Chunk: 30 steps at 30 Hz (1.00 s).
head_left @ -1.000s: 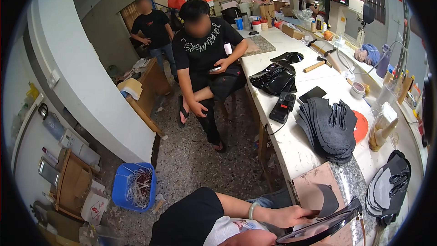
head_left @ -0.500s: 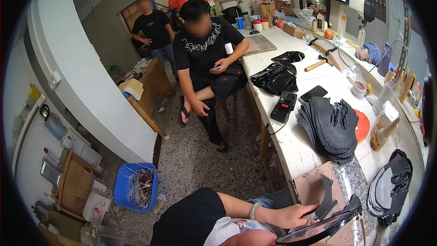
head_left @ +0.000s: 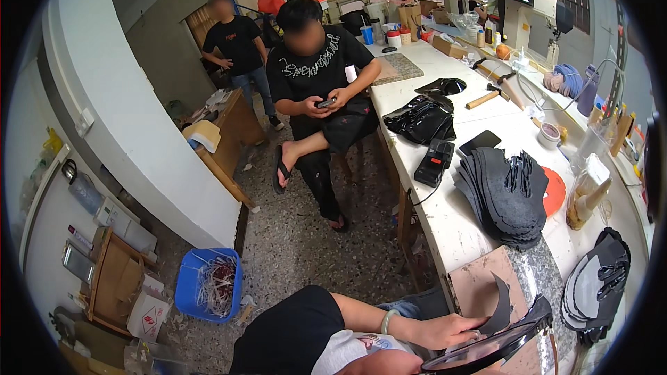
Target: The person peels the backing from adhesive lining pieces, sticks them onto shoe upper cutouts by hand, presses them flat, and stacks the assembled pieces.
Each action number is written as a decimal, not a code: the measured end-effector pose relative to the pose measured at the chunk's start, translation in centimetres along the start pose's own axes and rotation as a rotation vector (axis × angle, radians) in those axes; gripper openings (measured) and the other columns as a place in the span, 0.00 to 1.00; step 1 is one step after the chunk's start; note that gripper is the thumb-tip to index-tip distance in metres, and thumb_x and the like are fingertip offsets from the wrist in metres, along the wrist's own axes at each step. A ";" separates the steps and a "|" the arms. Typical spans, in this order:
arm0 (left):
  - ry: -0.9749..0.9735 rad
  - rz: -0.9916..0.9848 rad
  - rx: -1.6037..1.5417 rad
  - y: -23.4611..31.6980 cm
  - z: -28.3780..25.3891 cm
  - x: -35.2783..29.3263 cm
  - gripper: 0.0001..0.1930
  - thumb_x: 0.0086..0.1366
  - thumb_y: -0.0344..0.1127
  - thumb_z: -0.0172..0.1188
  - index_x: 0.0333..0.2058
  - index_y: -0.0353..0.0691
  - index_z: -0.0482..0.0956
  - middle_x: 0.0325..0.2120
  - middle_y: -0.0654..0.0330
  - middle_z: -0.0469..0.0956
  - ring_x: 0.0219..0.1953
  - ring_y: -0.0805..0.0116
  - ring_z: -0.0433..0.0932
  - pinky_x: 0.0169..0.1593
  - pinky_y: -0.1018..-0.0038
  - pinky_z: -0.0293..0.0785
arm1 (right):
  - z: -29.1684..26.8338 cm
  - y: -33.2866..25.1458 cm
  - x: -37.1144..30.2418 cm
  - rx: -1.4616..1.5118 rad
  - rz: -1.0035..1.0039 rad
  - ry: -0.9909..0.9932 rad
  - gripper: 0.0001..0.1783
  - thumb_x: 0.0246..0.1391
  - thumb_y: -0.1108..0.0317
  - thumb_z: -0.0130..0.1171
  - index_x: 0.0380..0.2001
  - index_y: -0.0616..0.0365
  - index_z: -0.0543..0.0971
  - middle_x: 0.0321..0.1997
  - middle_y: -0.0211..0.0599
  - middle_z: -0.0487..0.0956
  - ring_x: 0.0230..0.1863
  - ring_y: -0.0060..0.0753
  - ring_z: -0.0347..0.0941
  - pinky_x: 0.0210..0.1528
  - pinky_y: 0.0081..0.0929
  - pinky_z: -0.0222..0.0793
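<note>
My left hand (head_left: 445, 331), with a pale bangle on its wrist, reaches over the near end of the bench. Its fingers are closed on a curved, dark grey piece of sheet material (head_left: 501, 305), which stands up from the fingertips. Beneath the piece lies a pinkish-brown board (head_left: 476, 279). Dark-rimmed glasses (head_left: 538, 312) cross the lower edge and cover part of the work area. My right hand does not show. Just beyond the board is a fanned stack of dark grey cut pieces (head_left: 497, 198); another stack of grey and black pieces (head_left: 590, 285) sits to the right.
Along the white bench (head_left: 445, 226) are a black handheld device (head_left: 433, 163), a phone (head_left: 479, 142), a hammer (head_left: 482, 100) and glossy black pieces (head_left: 420, 119). A seated co-worker (head_left: 313, 90) is beside it. A blue bin (head_left: 182, 292) of scraps stands on the floor.
The dark grey piece in my left hand has turned and looks narrower, with its tip upright. The seated co-worker's lower hand has risen from the leg to the phone.
</note>
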<state>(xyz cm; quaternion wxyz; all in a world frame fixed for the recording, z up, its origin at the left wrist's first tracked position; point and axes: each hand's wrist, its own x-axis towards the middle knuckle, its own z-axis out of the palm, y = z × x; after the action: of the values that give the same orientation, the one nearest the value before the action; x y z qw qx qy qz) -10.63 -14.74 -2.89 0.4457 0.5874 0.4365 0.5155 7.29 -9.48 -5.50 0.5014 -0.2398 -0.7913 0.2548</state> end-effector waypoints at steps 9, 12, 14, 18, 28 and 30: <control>0.009 -0.311 -0.073 0.8 -1.5 0.5 0.20 0.74 0.37 0.50 0.58 0.32 0.67 0.42 0.47 0.79 0.42 0.68 0.77 0.45 0.71 0.73 | -1.8 1.7 -3.8 0.412 0.744 0.240 0.11 0.63 0.64 0.60 0.41 0.62 0.77 0.31 0.35 0.79 0.35 0.29 0.75 0.31 0.21 0.70; 0.259 -0.078 -0.090 0.3 -0.3 0.7 0.27 0.71 0.34 0.53 0.65 0.32 0.58 0.58 0.45 0.70 0.57 0.60 0.73 0.57 0.70 0.69 | -0.5 -0.6 -2.4 0.419 0.798 0.310 0.11 0.61 0.63 0.62 0.41 0.59 0.78 0.32 0.36 0.81 0.35 0.27 0.76 0.36 0.22 0.71; 0.346 0.141 0.212 -0.1 -0.3 1.1 0.33 0.70 0.33 0.54 0.67 0.32 0.51 0.63 0.44 0.61 0.63 0.56 0.64 0.63 0.66 0.62 | -0.1 -0.9 -2.4 0.393 0.830 0.368 0.11 0.60 0.63 0.63 0.42 0.58 0.79 0.33 0.36 0.81 0.35 0.27 0.76 0.39 0.23 0.72; 0.027 0.589 0.669 -0.1 -1.0 0.4 0.44 0.67 0.35 0.57 0.70 0.32 0.36 0.70 0.44 0.47 0.72 0.47 0.47 0.71 0.54 0.47 | -0.7 -0.6 -2.2 0.123 0.734 0.125 0.15 0.58 0.64 0.65 0.46 0.56 0.78 0.35 0.39 0.81 0.39 0.28 0.75 0.46 0.26 0.73; -0.409 0.280 0.396 -3.1 0.1 -0.7 0.40 0.67 0.48 0.52 0.65 0.21 0.49 0.65 0.32 0.52 0.70 0.41 0.50 0.70 0.55 0.48 | -3.9 -0.5 -0.4 -0.007 0.536 -0.020 0.12 0.56 0.67 0.66 0.41 0.59 0.79 0.32 0.35 0.79 0.34 0.25 0.72 0.39 0.24 0.71; -0.455 0.304 0.473 -3.2 0.0 -0.7 0.41 0.66 0.49 0.51 0.65 0.20 0.49 0.65 0.31 0.51 0.71 0.40 0.48 0.71 0.53 0.47 | -4.4 -0.5 -0.4 -0.024 0.526 -0.037 0.11 0.56 0.67 0.66 0.41 0.59 0.79 0.31 0.34 0.78 0.33 0.25 0.72 0.37 0.24 0.70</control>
<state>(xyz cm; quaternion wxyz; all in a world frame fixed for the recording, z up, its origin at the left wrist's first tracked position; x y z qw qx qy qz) -10.83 -14.76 -6.17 0.3016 0.8322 0.3411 0.3164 11.43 -9.40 -3.76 0.4004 -0.4384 -0.7139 0.3714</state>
